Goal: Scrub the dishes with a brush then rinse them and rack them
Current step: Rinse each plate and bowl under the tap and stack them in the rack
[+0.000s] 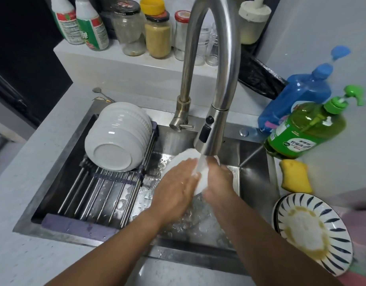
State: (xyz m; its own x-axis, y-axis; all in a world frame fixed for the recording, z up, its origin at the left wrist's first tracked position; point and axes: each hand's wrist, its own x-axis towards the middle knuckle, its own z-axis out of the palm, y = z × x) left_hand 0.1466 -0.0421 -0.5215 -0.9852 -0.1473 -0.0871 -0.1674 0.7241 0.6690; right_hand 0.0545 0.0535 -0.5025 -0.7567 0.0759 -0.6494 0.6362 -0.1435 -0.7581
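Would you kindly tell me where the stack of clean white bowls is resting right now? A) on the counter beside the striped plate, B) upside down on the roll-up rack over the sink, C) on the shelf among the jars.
B: the white bowls lie overturned on the rack spanning the sink's left side.

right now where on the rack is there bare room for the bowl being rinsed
The rack's near bars are bare, between the stacked bowls and its purple front edge. Far end is crowded. Both hands hold the bowl under the faucet.
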